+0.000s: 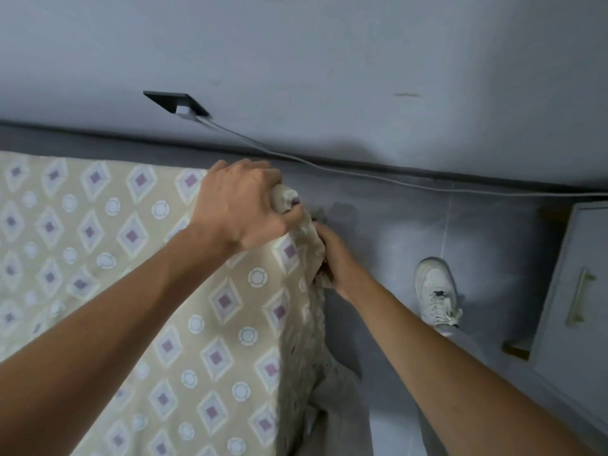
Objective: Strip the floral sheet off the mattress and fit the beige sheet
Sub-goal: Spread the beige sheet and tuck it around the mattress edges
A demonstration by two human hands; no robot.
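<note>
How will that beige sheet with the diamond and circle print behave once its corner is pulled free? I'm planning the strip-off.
Probably floppy: the beige patterned sheet bunches into soft folds where the left hand grips it. Likely light, since the right hand gathers the gathered side edge easily. It may cling at the corner.

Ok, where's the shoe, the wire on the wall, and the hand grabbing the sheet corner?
Shoe (436,291): head view, on its laced top.
Wire (329,168): head view, mid-length along the wall's base.
Left hand (240,205): head view, on its back, gripping the floral sheet (131,235) corner.
</note>
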